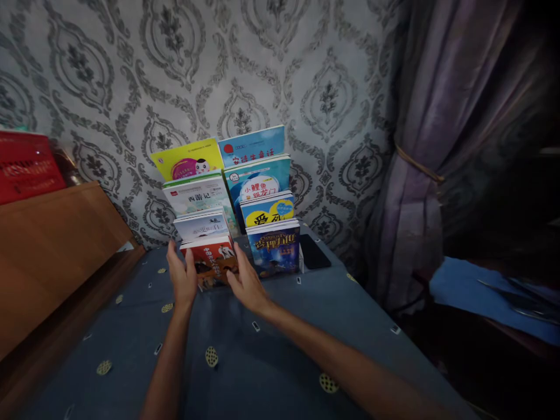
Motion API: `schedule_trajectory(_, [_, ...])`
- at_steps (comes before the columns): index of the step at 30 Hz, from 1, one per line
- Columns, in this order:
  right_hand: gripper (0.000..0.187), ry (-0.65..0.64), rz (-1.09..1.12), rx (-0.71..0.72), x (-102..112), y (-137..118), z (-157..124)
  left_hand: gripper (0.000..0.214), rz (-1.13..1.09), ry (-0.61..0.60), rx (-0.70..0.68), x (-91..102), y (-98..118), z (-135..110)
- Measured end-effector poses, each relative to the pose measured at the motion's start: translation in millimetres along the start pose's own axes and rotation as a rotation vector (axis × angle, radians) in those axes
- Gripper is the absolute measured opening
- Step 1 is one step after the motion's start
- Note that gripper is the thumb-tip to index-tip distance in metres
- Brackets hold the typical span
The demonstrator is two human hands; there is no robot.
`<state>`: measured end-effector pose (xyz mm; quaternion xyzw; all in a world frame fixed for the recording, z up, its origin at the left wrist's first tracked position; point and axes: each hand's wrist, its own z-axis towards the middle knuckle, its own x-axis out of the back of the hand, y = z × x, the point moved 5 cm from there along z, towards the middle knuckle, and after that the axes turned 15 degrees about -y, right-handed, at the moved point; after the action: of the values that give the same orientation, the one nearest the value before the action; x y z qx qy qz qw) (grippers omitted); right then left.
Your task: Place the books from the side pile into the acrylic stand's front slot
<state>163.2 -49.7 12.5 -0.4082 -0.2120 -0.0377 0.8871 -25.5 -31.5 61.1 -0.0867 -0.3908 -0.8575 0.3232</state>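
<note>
A tiered rack of books (231,204) stands at the far end of a blue-covered table (245,350), against the patterned wall. Its front row holds an orange-red book (210,259) on the left and a dark blue book (275,249) on the right. My left hand (181,277) hovers open at the left side of the orange-red book, fingers apart. My right hand (245,283) is open at that book's right lower corner, fingers stretched toward it. Neither hand grips anything.
A black phone (314,252) lies flat to the right of the rack. A wooden cabinet (48,256) with a red box (26,166) on top stands at the left. Purple tied curtain (420,175) hangs at the right, a blue cloth (481,297) beyond it.
</note>
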Motion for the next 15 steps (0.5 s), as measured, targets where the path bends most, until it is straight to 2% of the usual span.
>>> schedule_trajectory(5, [0.077,0.131,0.198,0.007,-1.0,2.5,20.2,0.069,-0.158,-0.068,0.056,-7.8,-15.8,-2.3])
schedule_trajectory(15, [0.077,0.198,0.304,0.053,3.8,0.5,24.3,0.068,-0.254,-0.040,0.066,-0.9,-18.6,0.9])
